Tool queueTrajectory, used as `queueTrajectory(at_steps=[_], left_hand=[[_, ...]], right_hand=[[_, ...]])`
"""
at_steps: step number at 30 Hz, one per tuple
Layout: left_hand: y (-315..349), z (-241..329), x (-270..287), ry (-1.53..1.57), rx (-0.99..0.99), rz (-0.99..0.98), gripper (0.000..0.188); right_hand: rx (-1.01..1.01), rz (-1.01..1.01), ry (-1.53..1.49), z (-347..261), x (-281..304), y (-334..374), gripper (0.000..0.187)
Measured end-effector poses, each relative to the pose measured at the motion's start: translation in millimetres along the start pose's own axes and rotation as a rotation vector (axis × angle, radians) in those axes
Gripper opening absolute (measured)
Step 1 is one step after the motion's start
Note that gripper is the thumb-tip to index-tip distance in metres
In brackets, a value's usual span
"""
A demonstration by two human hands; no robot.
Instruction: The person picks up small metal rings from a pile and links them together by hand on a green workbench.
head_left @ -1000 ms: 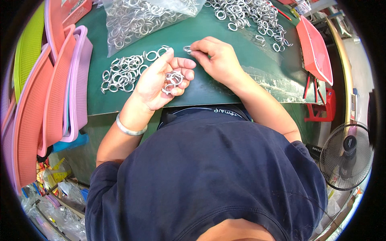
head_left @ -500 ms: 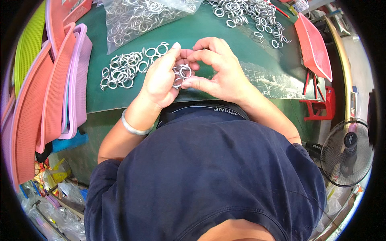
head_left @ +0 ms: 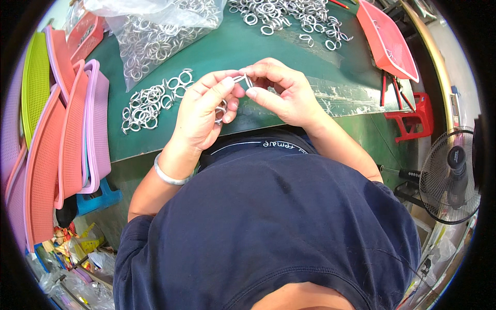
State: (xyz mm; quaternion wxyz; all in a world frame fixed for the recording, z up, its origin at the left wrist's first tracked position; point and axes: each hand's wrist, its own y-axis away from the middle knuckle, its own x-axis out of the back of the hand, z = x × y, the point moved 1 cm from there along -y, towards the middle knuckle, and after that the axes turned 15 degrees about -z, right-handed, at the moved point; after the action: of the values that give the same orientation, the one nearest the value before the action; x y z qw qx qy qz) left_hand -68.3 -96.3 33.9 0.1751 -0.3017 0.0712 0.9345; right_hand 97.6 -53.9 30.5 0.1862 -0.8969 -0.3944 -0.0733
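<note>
Both my hands are raised over the near edge of the green table [head_left: 289, 46]. My left hand [head_left: 194, 116] is closed, its thumb and forefinger pinching a silver metal ring [head_left: 238, 79]. More rings [head_left: 220, 111] are tucked under its curled fingers, partly hidden. My right hand [head_left: 292, 98] pinches another metal ring [head_left: 249, 81] between thumb and fingers; this one meets the left hand's ring at the fingertips. Whether the two are linked is too small to tell. Left of my left hand lies a small heap of metal rings [head_left: 144, 108].
A clear plastic bag of rings [head_left: 165, 41] lies at the back left, with loose rings [head_left: 305, 18] farther right. A coral basket [head_left: 390, 46] stands at the right edge above red-handled tools [head_left: 395, 90]. Stacked plastic baskets [head_left: 70, 139] crowd the left; a fan [head_left: 449, 175] stands right.
My hands have come together; a ring from the left palm is now at its fingertips, and the right hand now pinches a ring there. The whole view has shifted slightly.
</note>
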Motion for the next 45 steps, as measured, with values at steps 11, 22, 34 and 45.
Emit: queueTrajectory(at_steps=[11, 22, 34, 45], left_hand=[[-12, -14, -36, -0.479, -0.253, 0.044, 0.024], [-19, -16, -31, -0.48, -0.193, 0.045, 0.014], [-78, -22, -25, 0.028, 0.146, -0.036, 0.041], [-120, -24, -27, 0.044, 0.337, -0.103, 0.025]], right_hand=[[-0.09, 0.03, -0.535, 4, 1, 15, 0.025], [-0.108, -0.096, -0.364, 5, 17, 21, 0.026], [-0.594, 0.359, 0.975, 62, 128, 14, 0.032], [-0.193, 0.145, -0.342, 44, 124, 22, 0.024]])
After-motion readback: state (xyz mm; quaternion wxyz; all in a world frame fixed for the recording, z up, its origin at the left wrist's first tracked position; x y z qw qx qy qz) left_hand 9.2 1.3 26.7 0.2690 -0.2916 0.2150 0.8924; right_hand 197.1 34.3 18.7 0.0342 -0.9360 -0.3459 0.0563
